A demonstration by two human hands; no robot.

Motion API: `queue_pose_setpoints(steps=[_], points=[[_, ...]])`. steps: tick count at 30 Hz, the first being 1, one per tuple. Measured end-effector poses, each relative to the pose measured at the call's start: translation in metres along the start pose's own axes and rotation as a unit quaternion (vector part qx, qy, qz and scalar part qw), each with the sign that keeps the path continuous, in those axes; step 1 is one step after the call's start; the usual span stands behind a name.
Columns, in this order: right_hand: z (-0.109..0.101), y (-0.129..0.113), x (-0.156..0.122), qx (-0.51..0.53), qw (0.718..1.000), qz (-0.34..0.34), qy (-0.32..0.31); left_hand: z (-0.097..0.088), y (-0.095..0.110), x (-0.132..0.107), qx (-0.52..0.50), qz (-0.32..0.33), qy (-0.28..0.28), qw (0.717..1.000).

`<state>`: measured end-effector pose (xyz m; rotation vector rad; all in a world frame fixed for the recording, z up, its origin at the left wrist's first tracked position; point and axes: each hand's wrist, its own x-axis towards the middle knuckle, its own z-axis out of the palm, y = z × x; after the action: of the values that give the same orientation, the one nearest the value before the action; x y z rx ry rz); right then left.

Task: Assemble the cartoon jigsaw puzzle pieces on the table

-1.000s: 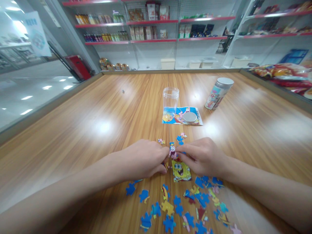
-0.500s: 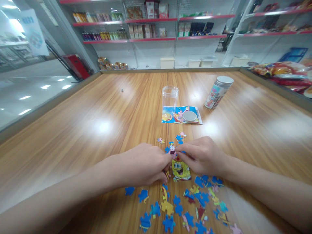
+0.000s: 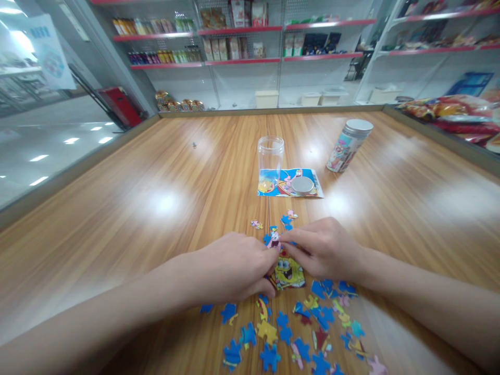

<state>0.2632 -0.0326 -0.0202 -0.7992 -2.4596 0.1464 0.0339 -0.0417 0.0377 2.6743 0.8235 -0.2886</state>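
Observation:
My right hand point(image 3: 322, 247) pinches at a pink puzzle piece point(image 3: 275, 240) with a cartoon face, thumb and forefinger together at its right edge. Just below it lies a small joined puzzle section point(image 3: 286, 275) showing a yellow cartoon character. With curled fingers, my left hand point(image 3: 246, 263) grips the left side of this section, thumb at its lower left corner; the other fingertips are hidden beneath the hand. Blue pieces stick out around the pink one. Loose puzzle pieces point(image 3: 269, 358), mostly blue with some yellow and pink, lie scattered nearer to me.
Beyond the hands, a clear open jar point(image 3: 270, 156) stands on a printed picture sheet point(image 3: 285, 190), beside a silver lid point(image 3: 302, 184). A lidded printed canister point(image 3: 349, 146) is at the back right. Bagged goods point(image 3: 461, 114) lie past the table's right edge.
My left hand has shifted slightly right, now covering more of the yellow section's left side. My right hand stays at the pink piece. The whole view has tilted a little.

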Motion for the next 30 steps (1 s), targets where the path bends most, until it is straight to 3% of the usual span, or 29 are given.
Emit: queue_pose_setpoints(steps=[10,20,30], points=[[0.001,0.001,0.000,-0.005,1.000,-0.002,0.004,-0.015,-0.004,-0.006,-0.006,0.000,0.000,1.000],[-0.001,-0.001,0.001,-0.010,1.000,-0.001,-0.003,-0.002,-0.008,-0.002,-0.039,0.021,-0.009,0.999],[-0.001,-0.001,0.001,-0.007,1.000,-0.002,-0.002,-0.011,-0.006,-0.006,-0.033,0.026,-0.027,0.999]])
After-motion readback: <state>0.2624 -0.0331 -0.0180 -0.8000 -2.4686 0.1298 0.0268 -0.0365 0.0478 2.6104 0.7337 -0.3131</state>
